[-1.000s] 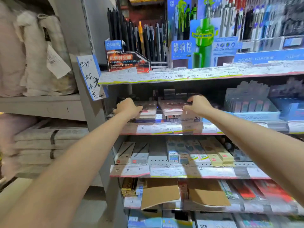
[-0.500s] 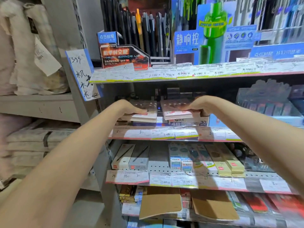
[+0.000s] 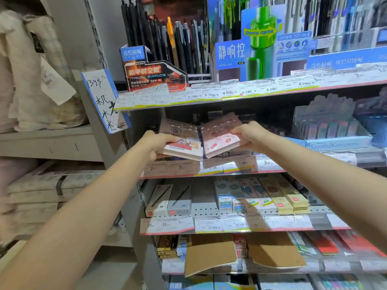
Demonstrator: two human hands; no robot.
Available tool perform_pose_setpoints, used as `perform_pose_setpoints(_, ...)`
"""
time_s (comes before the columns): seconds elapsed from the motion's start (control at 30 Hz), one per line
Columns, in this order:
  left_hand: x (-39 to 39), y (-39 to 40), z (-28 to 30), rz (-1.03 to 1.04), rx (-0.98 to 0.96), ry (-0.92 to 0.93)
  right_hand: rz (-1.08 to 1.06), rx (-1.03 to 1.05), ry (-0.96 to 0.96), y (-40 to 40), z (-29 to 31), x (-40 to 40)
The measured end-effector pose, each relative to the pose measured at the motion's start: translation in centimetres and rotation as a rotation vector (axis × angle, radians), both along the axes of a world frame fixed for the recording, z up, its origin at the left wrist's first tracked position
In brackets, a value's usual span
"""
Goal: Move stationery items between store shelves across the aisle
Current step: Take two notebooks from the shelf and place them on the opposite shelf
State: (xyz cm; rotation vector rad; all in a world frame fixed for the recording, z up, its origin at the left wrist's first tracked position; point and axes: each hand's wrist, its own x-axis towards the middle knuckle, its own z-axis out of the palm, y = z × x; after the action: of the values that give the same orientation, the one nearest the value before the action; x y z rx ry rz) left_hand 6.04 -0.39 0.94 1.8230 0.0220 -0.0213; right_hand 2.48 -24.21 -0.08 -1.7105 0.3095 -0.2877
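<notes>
Now both hands hold notepad stacks at the shelf (image 3: pixel 209 172).
Left hand (image 3: pixel 156 144) grips one stack (image 3: pixel 182 143); right hand (image 3: pixel 250 132) grips the pink stack (image 3: pixel 219 135), both tilted above the shelf edge.

Folded pale bedding (image 3: pixel 39 185), handwritten sign (image 3: pixel 103 101)

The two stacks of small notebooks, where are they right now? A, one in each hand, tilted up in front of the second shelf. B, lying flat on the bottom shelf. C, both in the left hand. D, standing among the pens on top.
A: the left hand grips the beige notebook stack, the right hand the pink notebook stack, both tilted.
</notes>
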Motion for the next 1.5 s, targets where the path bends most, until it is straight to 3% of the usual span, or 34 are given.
perform_pose_setpoints(0.33, -6.7, 0.9, -1.2, -0.159, -0.09, -0.032, -0.058, 0.18, -0.148, -0.1, -3.0, -7.9)
perform_pose_setpoints(0.67, -9.9, -3.5, -2.4, -0.389, -0.215, -0.044, -0.208, 0.279, -0.268, -3.1, -5.3, -19.1)
perform_pose_setpoints(1.03, -14.5, -16.3, -3.4, -0.698, -0.244, -0.057, -0.365, 0.253, -0.451, -11.3, -6.7, -29.3)
perform_pose_setpoints(1.5, -25.2, -39.0, -4.4, -0.916, -0.361, -0.033, -0.512, 0.258, -0.444, -30.0, -7.6, -43.7)
